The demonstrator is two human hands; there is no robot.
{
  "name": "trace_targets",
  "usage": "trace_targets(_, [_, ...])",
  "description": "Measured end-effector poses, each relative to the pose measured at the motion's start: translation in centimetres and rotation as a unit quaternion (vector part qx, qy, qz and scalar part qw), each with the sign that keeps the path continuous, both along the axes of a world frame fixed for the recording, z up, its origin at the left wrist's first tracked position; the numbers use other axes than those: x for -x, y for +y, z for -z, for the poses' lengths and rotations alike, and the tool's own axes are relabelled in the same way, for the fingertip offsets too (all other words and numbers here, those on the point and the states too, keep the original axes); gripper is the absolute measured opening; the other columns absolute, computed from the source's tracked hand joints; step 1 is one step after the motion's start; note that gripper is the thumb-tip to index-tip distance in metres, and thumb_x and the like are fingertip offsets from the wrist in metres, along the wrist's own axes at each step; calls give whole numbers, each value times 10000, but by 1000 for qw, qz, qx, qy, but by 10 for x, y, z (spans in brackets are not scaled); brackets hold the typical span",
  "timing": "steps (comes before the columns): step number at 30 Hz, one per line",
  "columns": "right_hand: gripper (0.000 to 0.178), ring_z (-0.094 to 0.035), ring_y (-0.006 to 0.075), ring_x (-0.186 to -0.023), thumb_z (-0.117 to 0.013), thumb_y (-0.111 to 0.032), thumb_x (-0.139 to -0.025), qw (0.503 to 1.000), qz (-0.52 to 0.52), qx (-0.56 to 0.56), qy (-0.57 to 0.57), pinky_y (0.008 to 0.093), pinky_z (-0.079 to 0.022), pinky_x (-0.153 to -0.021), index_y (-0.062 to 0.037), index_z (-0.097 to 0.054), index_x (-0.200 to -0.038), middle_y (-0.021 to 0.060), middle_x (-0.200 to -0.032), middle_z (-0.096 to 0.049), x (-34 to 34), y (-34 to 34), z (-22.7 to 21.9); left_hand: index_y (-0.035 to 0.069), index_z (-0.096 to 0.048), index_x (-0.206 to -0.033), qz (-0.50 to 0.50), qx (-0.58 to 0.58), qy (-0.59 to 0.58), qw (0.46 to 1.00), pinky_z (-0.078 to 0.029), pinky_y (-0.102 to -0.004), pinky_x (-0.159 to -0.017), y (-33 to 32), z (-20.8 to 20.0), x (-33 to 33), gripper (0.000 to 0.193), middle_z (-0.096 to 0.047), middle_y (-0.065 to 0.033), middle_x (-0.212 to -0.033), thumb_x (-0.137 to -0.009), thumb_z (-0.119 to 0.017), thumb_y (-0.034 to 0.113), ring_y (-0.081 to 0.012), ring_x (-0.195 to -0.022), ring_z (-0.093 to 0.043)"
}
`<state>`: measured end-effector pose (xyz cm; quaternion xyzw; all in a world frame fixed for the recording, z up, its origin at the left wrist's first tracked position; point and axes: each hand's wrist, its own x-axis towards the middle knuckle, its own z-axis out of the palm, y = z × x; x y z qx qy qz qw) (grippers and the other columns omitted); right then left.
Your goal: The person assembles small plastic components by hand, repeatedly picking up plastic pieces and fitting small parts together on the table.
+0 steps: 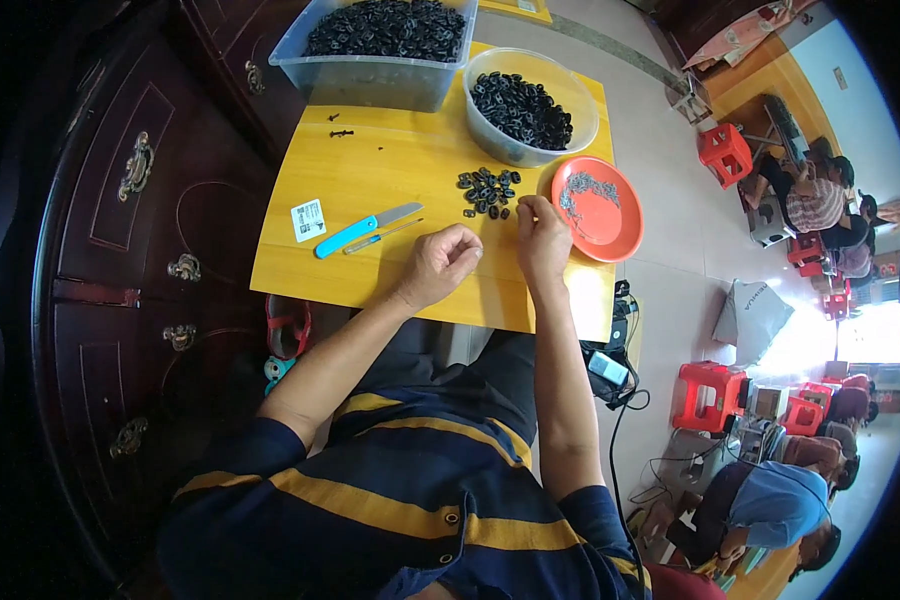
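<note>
We see a small heap of black ring-shaped parts (488, 192) lying on the yellow worktop (390, 160), just ahead of both hands. The heap has no clear long axis; it spreads slightly wider left to right than front to back, and single parts are too small to tell which way each one faces.

Our right hand (542, 240) rests at the near right edge of the heap, fingertips pinched together close to the nearest parts. Whatever sits in that pinch is hidden by the fingers, so we cannot tell if the grip is clamped on a part. Our left hand (438, 262) lies near the heap, to its left and closer to us, curled into a loose fist with the fingers drawn together; its palm side is turned away, and any content is hidden.

Just right of the heap, an orange plate (610, 225) overhangs the worktop edge and carries a scatter of fine grey metal pieces (588, 188), too small to identify. Behind the heap stands a round clear bowl (578, 108) filled with more black parts. Left of it, a rectangular clear tub (370, 82) holds a larger load; its far end is cut off by the frame.

A blue-handled knife (365, 229) lies left of the hands, its blade pointing toward the heap. A thin blue tool (380, 237) lies beside it, parallel.
</note>
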<state>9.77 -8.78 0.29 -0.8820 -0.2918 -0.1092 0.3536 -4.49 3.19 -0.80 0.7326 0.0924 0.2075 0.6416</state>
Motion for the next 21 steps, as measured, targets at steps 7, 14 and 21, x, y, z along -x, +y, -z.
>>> trace_targets(7, [129, -580, 95, -650, -577, -60, -943, 951, -8, -213, 224, 234, -487, -592, -14, -615, -1058, 42, -852, -631, 34, -33, 2, 11, -597, -824, -5, -16, -2, 1000, -439, -238, -539, -1, 1, -1, 75, -587, 5, -666, -878, -618, 59, -46, -580, -520])
trace_targets(14, [119, -552, 54, -700, -585, -79, -964, 879, -29, -328, 346, 202, -468, -627, -23, -618, -1063, 0, -873, -612, 51, -52, 7, 13, -596, -820, -4, -34, -5, 999, -426, -235, -526, -4, 6, -3, 77, -584, 6, -663, -876, -617, 60, -46, -565, -509])
trace_targets(21, [202, -567, 63, -723, -612, -79, -954, 891, -53, -313, 324, 191, -471, -662, -15, -634, -1145, 7, -935, -645, 55, -54, 18, 11, -598, -828, -8, -59, 7, 998, -428, -232, -528, -5, 4, -2, 76, -589, 9, -670, -877, -620, 65, -42, -569, -512])
